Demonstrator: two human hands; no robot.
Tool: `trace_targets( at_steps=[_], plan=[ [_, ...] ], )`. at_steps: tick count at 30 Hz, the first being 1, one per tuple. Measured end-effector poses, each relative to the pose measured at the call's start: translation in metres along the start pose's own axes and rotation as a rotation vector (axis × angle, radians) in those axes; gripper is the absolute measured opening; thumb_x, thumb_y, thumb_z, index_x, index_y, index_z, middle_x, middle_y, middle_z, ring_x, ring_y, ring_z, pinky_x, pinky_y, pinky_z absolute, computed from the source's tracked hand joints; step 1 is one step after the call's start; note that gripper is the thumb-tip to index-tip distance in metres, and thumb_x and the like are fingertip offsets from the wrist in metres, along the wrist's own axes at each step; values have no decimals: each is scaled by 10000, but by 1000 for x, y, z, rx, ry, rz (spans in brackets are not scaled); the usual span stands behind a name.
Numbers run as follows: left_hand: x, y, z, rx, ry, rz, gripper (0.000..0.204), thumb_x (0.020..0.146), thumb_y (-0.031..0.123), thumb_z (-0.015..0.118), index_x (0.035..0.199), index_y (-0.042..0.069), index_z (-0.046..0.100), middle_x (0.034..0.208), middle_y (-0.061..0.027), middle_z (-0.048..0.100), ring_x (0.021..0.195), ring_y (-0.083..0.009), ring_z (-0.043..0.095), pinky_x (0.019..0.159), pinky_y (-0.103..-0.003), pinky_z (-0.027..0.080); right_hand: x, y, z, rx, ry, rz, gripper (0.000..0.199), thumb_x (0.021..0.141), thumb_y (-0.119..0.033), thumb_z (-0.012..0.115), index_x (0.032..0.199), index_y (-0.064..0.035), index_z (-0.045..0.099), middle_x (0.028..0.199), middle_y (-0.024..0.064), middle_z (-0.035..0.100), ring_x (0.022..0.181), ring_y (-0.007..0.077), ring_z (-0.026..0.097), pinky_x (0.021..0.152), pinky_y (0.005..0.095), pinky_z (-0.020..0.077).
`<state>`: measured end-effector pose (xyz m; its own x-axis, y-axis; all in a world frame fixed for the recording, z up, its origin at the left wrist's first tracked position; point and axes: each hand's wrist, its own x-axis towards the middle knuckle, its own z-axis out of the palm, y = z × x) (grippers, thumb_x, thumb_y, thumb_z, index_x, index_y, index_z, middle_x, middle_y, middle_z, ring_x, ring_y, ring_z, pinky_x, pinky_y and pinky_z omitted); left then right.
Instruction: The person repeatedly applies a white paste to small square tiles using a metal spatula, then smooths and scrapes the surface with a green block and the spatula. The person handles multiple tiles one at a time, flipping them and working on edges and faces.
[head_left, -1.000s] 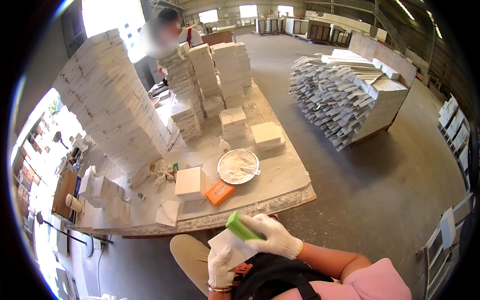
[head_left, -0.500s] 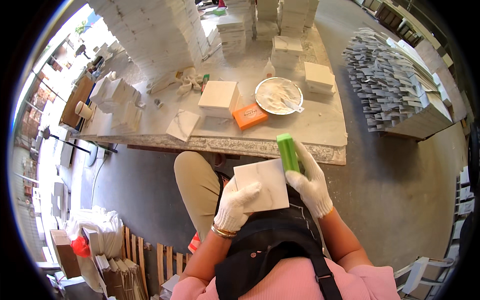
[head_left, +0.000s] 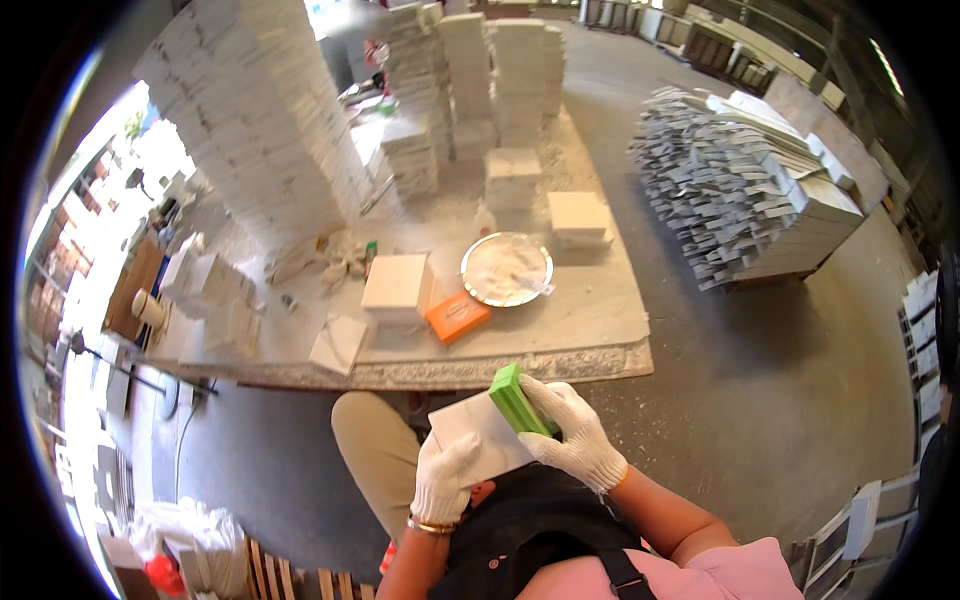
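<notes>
Both my hands wear white knitted gloves and are held over my lap, in front of the table's near edge. My left hand grips a square white marble tile with grey veins by its left side, thumb on top. In my right hand is a green sanding block, held between thumb and fingers. The block lies against the tile's right edge, tilted. The tile's underside and the fingers below it are hidden.
On the stone-topped table are an orange box, a round pan of pale paste, a tile stack and a loose tile. Tall tile stacks rise behind. Grey strips fill a pallet at right.
My view has tipped up, so the table and hands sit lower in it. The tile and the green block have tilted, and the block now slants along the tile's edge.
</notes>
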<state>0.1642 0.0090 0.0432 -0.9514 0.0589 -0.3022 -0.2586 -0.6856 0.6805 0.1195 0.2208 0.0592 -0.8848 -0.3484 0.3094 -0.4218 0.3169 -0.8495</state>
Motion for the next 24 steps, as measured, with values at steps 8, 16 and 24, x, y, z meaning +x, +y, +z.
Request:
trace_targets(
  at_steps=[8,16,24],
  plan=[
    [3,12,2,-35,5,98,514,898,32,635,1378,-86,494,1261,-185,644,1106,-295,678,969,-420,567,-5,-26,0,-80,-111,-97,747,844,-236,752,1514,-58,473,1187,142,604,1099,259,589,983,370,469],
    [-2,12,9,25,-24,102,526,894,81,657,1375,-63,503,1249,-164,643,1106,-274,667,978,-405,552,4,-15,-4,66,-9,-34,728,856,-239,744,1512,-71,476,1167,157,625,1075,273,618,966,361,493],
    [-1,3,12,48,-23,27,547,890,76,659,1391,-67,492,1251,-161,648,1106,-279,671,991,-416,546,18,2,-10,90,87,62,750,858,-259,745,1525,-75,457,1188,150,617,1093,277,607,969,369,485]
  ],
)
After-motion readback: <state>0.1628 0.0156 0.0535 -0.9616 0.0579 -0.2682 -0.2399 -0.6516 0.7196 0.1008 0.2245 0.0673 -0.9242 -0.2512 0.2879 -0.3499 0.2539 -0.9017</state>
